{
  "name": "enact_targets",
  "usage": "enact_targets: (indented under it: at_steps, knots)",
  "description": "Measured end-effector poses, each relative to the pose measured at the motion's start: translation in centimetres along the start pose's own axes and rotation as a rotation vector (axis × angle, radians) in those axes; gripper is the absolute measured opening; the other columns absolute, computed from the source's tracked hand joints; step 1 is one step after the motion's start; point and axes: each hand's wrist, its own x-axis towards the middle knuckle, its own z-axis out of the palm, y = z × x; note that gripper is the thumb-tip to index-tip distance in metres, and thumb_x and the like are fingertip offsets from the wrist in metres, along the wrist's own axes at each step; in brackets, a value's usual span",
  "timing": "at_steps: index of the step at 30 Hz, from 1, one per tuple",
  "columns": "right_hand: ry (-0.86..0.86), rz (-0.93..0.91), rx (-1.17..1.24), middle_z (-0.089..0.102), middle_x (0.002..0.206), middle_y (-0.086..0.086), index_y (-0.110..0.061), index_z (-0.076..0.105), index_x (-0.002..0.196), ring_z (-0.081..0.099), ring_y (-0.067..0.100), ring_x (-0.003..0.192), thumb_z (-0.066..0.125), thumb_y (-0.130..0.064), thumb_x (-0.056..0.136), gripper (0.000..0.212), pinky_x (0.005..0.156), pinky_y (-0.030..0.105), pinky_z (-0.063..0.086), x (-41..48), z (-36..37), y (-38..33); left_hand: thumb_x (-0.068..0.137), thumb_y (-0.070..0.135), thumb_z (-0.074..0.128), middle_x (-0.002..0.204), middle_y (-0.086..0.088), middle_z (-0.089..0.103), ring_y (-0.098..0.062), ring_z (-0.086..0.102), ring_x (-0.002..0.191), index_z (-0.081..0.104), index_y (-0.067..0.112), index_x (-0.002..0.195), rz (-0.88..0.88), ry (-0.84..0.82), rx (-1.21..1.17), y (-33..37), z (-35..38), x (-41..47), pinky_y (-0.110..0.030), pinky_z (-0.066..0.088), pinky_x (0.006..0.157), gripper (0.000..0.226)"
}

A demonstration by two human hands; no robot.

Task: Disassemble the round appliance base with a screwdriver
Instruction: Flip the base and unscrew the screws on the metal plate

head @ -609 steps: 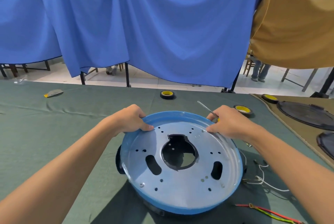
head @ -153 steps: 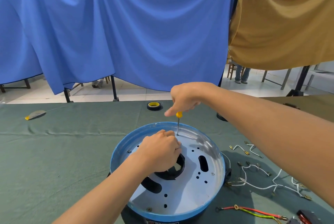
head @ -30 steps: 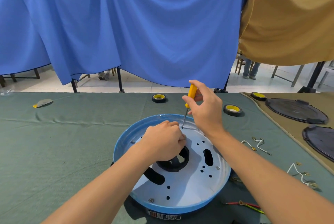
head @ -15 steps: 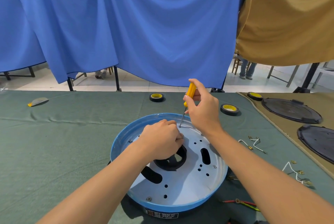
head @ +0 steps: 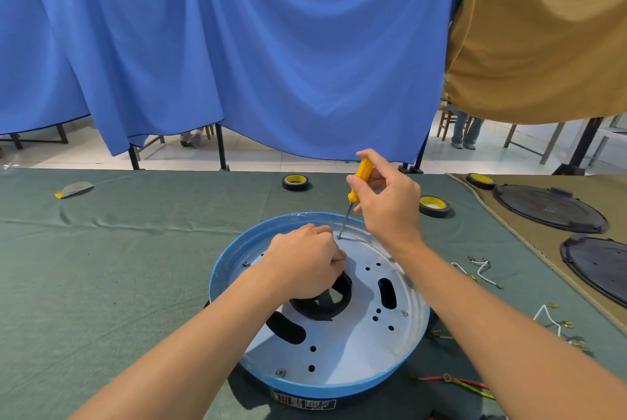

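Head: right hand pinches tilted screwdriver.

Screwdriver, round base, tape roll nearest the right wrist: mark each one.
screwdriver (head: 363, 168), head view, on the yellow handle.
round base (head: 339, 385), head view, on the blue near rim.
tape roll (head: 437, 212), head view, on its black outer wall.

Tape rolls, loose wires, black lids.
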Motion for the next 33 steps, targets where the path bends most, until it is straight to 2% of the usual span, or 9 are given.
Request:
enact_targets:
  at_steps: [6,10,13,16,20,22,25,30,33]
  knots:
    - [-0.228,0.101,0.13,0.067,0.094,0.011,-0.028,0.054,0.115,0.069,0.008,0.086,0.055,-0.007,0.096,0.028,0.048,0.024,0.055,0.7,-0.6,-0.2,0.1,0.044,0.041,0.12,0.011,0.054,-0.015,0.044,0.116,0.067,0.031,0.116,-0.008,-0.005,-0.001,-0.1,0.0,0.0,-0.031,0.036,0.065,0.034]
    - [-0.384,0.109,0.048,0.063,0.099,0.016,-0.025,0.047,0.111,0.068,0.011,0.088,0.052,-0.008,0.097,0.023,0.051,0.028,0.058,1.8,-1.1,-0.7,0.1,0.043,0.04,0.119,0.011,0.054,-0.014,0.044,0.116,0.068,0.031,0.114,-0.004,-0.007,0.002,-0.1,0.1,0.0,-0.034,0.042,0.069,0.033]
    - [-0.586,0.054,-0.281,0.058,0.091,0.016,-0.017,0.043,0.104,0.063,0.025,0.085,0.054,-0.027,0.097,0.017,0.058,0.037,0.058,3.9,-1.7,-1.5,0.1,0.043,0.04,0.12,0.011,0.053,-0.014,0.044,0.115,0.068,0.032,0.113,-0.002,-0.004,-0.005,-0.1,0.1,0.0,-0.033,0.04,0.068,0.033]
    - [-0.678,-0.068,-0.726,0.051,0.07,0.008,-0.012,0.047,0.081,0.05,0.029,0.075,0.05,-0.05,0.095,0.04,0.06,0.035,0.038,5.8,-1.9,-2.9,0.1,0.042,0.04,0.119,0.012,0.054,-0.013,0.045,0.114,0.07,0.03,0.11,-0.003,0.012,-0.017,-0.2,0.3,-0.1,-0.031,0.041,0.067,0.034]
    - [-0.916,0.004,-0.911,0.046,0.038,-0.003,-0.014,0.051,0.055,0.042,0.017,0.051,0.062,-0.043,0.088,0.046,0.046,0.026,0.031,7.3,-1.9,-4.5,0.1,0.043,0.04,0.118,0.013,0.054,-0.013,0.045,0.113,0.07,0.028,0.107,-0.006,0.006,-0.024,-0.3,0.3,0.0,-0.034,0.045,0.07,0.034]
    - [-1.02,0.027,-0.966,0.049,0.038,-0.008,-0.015,0.062,0.054,0.045,0.017,0.045,0.063,-0.041,0.086,0.041,0.045,0.023,0.037,7.9,-1.8,-5.1,0.099,0.043,0.04,0.118,0.012,0.054,-0.013,0.045,0.113,0.07,0.028,0.109,-0.009,0.003,-0.024,-0.3,0.2,0.1,-0.035,0.046,0.071,0.034]
    - [-1.126,0.012,-0.979,0.057,0.055,-0.002,-0.014,0.068,0.061,0.05,0.02,0.052,0.064,-0.041,0.087,0.037,0.05,0.026,0.044,8.2,-1.6,-5.5,0.099,0.043,0.041,0.117,0.012,0.054,-0.013,0.045,0.112,0.07,0.028,0.109,-0.011,0.003,-0.023,-0.3,0.2,0.1,-0.035,0.047,0.072,0.034]
    - [-1.152,-0.268,-0.98,0.057,0.063,0.009,-0.002,0.068,0.082,0.047,0.023,0.066,0.062,-0.041,0.09,0.041,0.057,0.034,0.042,7.2,-2.6,-5.4,0.099,0.043,0.041,0.116,0.013,0.055,-0.013,0.046,0.111,0.07,0.029,0.108,-0.008,0.016,-0.016,-0.4,0.3,0.3,-0.038,0.049,0.075,0.033]
    - [-1.215,-0.417,-0.991,0.061,0.068,0.01,-0.006,0.066,0.076,0.051,0.028,0.071,0.061,-0.034,0.091,0.032,0.062,0.038,0.046,7.1,-2.9,-5.5,0.099,0.044,0.041,0.116,0.014,0.053,-0.013,0.044,0.111,0.07,0.03,0.106,-0.017,0.018,-0.015,-0.5,0.4,0.3,-0.035,0.045,0.071,0.033]
